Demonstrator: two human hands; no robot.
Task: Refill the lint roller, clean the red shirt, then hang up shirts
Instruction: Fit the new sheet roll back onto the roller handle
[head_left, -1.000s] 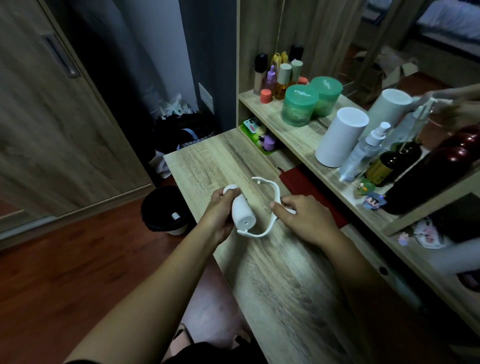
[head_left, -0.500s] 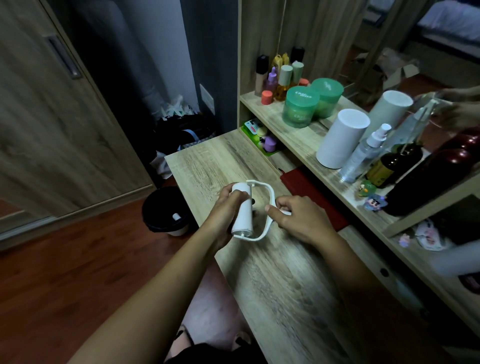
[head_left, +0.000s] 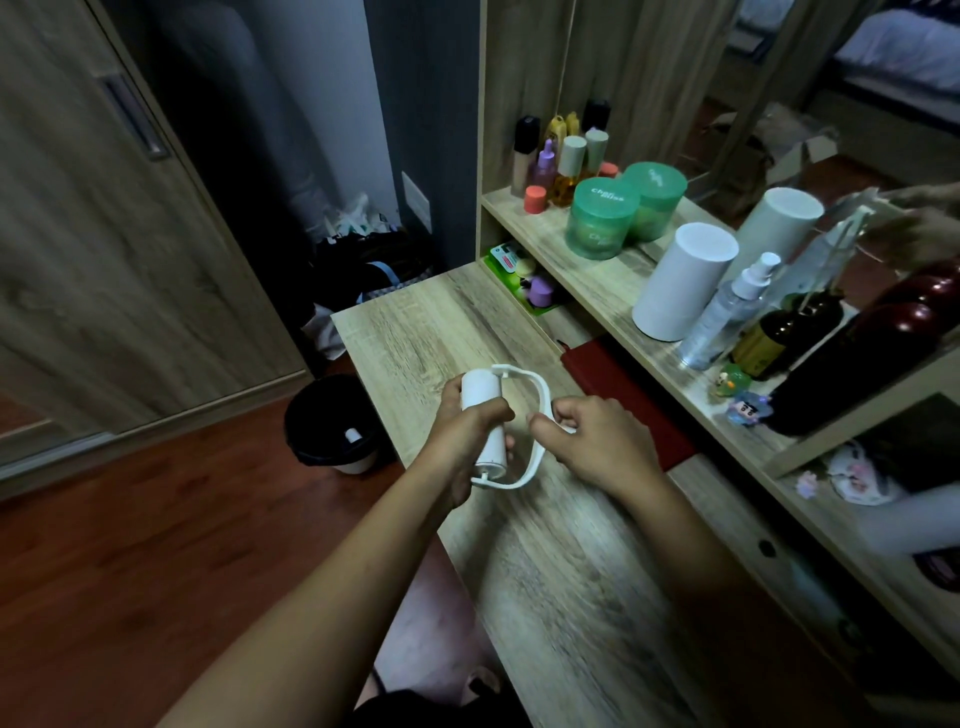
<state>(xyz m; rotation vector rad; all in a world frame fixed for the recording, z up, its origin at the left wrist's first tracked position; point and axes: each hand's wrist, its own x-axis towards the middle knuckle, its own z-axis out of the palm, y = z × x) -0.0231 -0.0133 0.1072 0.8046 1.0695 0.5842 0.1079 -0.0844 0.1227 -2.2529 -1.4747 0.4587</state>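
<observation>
My left hand (head_left: 467, 441) is wrapped around a white refill roll (head_left: 484, 415), held just above the wooden desk (head_left: 571, 571). The roll sits inside the curved white lint roller frame (head_left: 537, 415), with the frame's pegs at both of its ends. My right hand (head_left: 592, 441) pinches the frame's handle side, to the right of the roll. A dark red item (head_left: 623, 400), possibly folded cloth, lies on the desk under the shelf edge just beyond my right hand. No hangers are in view.
A shelf (head_left: 597, 280) on the right carries green jars (head_left: 602, 218), a white cylinder (head_left: 680, 280), a spray bottle (head_left: 727, 312) and dark bottles. A black-lined bin (head_left: 332, 426) stands on the floor left of the desk. Wardrobe doors (head_left: 104, 234) fill the left side.
The roll has turned from lying across the open frame to standing lengthwise inside it, between the two ends. Both hands stayed over the same spot of the desk.
</observation>
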